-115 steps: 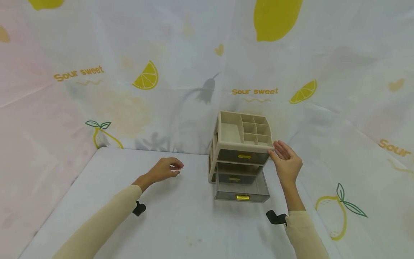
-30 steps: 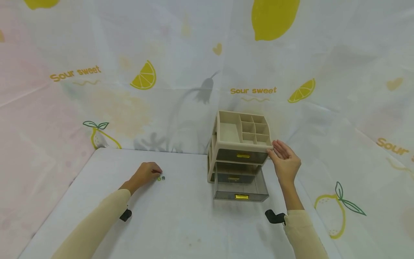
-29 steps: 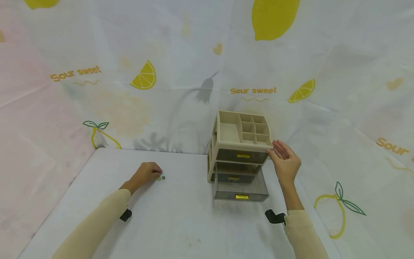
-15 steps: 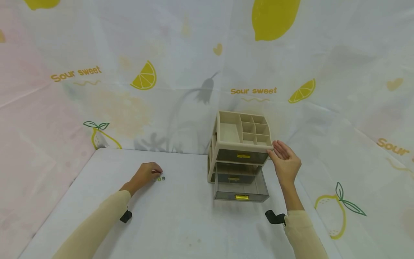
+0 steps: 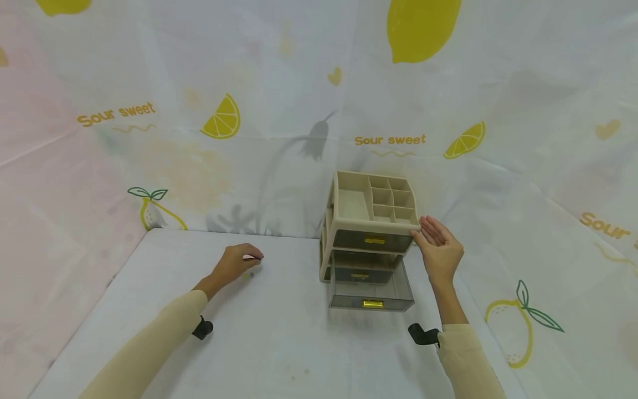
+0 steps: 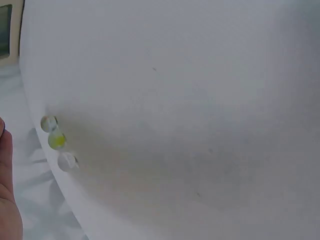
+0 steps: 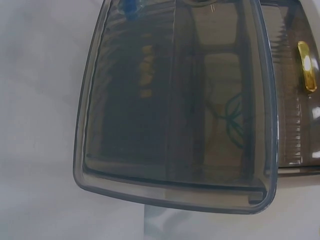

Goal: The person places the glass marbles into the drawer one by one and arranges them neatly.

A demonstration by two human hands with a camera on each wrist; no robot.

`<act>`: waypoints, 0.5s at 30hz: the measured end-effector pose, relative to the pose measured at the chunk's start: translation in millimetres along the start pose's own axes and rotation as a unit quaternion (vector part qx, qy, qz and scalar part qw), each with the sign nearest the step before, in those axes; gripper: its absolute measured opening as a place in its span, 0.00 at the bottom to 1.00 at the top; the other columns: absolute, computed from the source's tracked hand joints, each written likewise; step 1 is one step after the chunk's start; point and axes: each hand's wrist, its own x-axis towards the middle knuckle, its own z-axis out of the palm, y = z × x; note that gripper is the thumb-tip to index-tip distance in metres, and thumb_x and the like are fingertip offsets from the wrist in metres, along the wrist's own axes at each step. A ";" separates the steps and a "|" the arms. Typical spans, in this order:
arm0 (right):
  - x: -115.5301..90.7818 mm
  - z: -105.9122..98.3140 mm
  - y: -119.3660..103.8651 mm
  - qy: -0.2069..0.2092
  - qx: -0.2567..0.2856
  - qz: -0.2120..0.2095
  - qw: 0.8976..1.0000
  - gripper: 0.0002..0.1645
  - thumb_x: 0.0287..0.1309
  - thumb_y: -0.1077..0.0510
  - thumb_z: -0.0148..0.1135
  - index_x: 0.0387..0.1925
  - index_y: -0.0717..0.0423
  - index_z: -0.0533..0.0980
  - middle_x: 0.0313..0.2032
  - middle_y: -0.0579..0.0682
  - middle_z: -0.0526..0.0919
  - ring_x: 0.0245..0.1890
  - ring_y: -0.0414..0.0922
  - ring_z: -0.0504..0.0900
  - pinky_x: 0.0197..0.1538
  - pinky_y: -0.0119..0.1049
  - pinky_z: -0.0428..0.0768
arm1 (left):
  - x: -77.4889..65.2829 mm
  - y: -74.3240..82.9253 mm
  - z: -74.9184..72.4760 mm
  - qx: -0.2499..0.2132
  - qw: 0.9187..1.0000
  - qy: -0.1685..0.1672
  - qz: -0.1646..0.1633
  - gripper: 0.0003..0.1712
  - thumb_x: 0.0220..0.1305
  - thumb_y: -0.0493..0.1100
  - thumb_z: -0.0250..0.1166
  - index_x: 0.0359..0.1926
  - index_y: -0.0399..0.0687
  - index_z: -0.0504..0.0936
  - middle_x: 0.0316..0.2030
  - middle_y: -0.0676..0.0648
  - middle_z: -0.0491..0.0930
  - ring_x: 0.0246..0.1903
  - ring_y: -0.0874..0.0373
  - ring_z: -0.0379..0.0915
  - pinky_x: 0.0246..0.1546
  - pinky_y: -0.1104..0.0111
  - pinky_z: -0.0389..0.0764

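Note:
My left hand (image 5: 233, 264) is a little above the table, thumb and fingertips pinched together on a small marble, almost wholly hidden. Below lie glass marbles (image 5: 251, 275); the left wrist view shows three: a clear one (image 6: 67, 161), one with yellow inside (image 6: 57, 140) and another clear one (image 6: 48, 124). A beige drawer organizer (image 5: 379, 224) stands right of centre, one smoky see-through drawer (image 5: 371, 302) pulled out. My right hand (image 5: 441, 252) rests against its front right corner, fingers straight along the side, thumb touching the front. A blue glassy object (image 7: 131, 7) shows at the drawer's far end.
The white table (image 5: 279, 343) runs back to a hanging lemon-print cloth (image 5: 279, 183). Divided compartments (image 5: 384, 198) form the organizer's top. A closed drawer with a gold handle (image 5: 375, 240) sits above the pulled-out one.
My left hand came down to the marbles, then in the last half second lifted and moved right, with its fingertips pinched. My right hand and the organizer have stayed in place.

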 end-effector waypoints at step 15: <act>0.1 -0.9 1.5 0.000 -0.004 0.000 1.000 0.27 0.44 0.76 0.72 0.51 0.76 0.76 0.47 0.69 0.81 0.47 0.50 0.84 0.50 0.37 0.79 | 23.6 48.6 18.2 -0.108 0.994 -0.008 0.014 0.09 0.56 0.33 0.72 0.38 0.49 0.87 0.38 0.53 0.85 0.40 0.59 0.82 0.40 0.70 0.83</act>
